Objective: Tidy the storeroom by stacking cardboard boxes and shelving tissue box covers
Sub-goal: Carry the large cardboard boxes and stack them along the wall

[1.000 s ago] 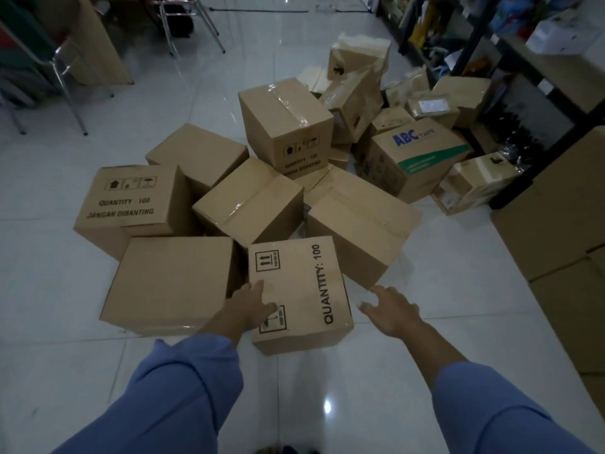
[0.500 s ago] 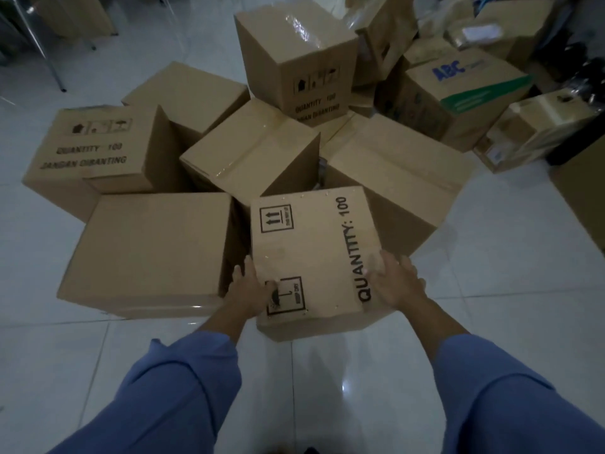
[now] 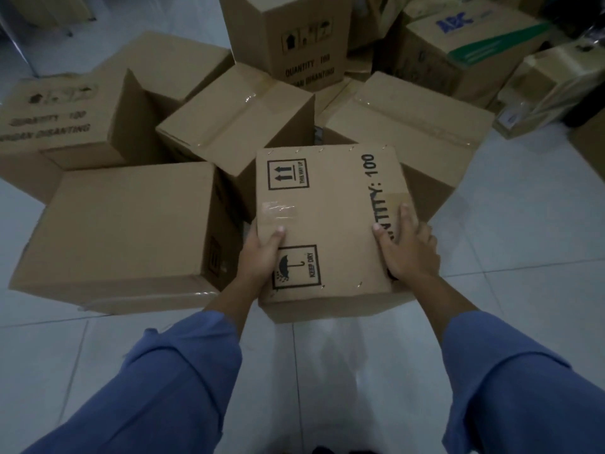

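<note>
The left thumb (image 3: pixel 280 230) is pressed flat on the top face, and the left fingers are curled over the left edge, out of sight. So the brown cardboard box printed QUANTITY: 100 (image 3: pixel 330 211) is gripped by the left hand (image 3: pixel 262 257). Across the top, the right fingers (image 3: pixel 403 213) are laid on the printed lettering, and the outer ones are bent down over the right edge. The same box is gripped by the right hand (image 3: pixel 411 253) too. Both forearms are stretched forward out of loose blue sleeves (image 3: pixel 183 371) at 6 o'clock.

The gripped box is found at the near edge of the pile, with its arrow and umbrella marks turned up to the camera. Whether it is lifted clear of the white tiled floor (image 3: pixel 523 257) cannot be told.

At 9 o'clock, just beside it, a large plain brown carton (image 3: pixel 127 231) is seen. At 11 o'clock a tape-sealed brown carton (image 3: pixel 235 116) is tilted in the pile. At 1 o'clock a wide brown carton with taped seams (image 3: pixel 412 116) is partly hidden behind the gripped box. Farther out, a carton marked JANGAN DIBANTING (image 3: pixel 55 122) is seen at 10 o'clock. A tall upright carton (image 3: pixel 294 37) is seen at 12 o'clock, and a carton with blue ABC letters and a green band (image 3: pixel 474 37) at 2 o'clock.
</note>
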